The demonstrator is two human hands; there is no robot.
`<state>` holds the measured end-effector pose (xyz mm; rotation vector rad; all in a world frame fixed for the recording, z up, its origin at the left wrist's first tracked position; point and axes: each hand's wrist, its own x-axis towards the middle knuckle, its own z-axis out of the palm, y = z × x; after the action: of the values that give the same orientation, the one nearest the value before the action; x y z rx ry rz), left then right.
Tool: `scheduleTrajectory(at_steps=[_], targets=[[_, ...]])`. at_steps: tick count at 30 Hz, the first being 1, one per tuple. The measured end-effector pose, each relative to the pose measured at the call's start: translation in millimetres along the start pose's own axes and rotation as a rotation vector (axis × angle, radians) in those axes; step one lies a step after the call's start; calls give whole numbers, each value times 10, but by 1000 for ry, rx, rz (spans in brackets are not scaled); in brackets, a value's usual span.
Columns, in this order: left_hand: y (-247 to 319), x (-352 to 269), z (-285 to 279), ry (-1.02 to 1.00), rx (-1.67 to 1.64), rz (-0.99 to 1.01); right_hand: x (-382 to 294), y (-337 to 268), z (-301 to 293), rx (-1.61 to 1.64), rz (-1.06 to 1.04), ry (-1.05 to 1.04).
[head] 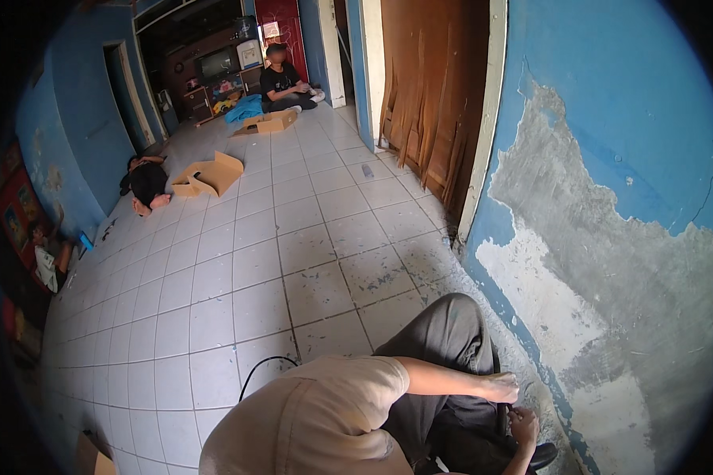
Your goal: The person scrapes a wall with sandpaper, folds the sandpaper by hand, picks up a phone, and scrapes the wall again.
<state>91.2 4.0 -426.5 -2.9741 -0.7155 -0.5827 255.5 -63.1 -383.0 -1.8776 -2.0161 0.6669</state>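
Observation:
My left hand point(500, 388) is closed in a fist beside my bent knee, close to the foot of the wall. Just below it in the picture, the fingers of my right hand point(524, 426) are bent together. A thin dark object point(510, 409) runs between the two hands, gripped by both; it is too small and shaded to name. Around them are my dark trousers point(445, 332) and a dark shoe point(544, 456). The lower wall point(594, 309) has lost much of its blue paint, baring grey and white plaster.
Paint flakes point(386, 276) litter the white tile floor point(214, 314). A brown door point(434, 89) has splintered panels. Open cardboard boxes point(229, 172) lie farther off. One person point(282, 80) sits at the back, another point(148, 181) lies down, and a third point(50, 261) sits at left.

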Motion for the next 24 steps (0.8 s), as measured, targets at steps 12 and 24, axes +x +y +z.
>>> scheduleTrajectory(at_steps=[12, 24], targets=[[67, -48, -84, 7, 102, 33, 37, 148, 135, 201, 5, -1], [-91, 135, -568, 22, -718, -365, 146, -136, 8, 609, 117, 182]])
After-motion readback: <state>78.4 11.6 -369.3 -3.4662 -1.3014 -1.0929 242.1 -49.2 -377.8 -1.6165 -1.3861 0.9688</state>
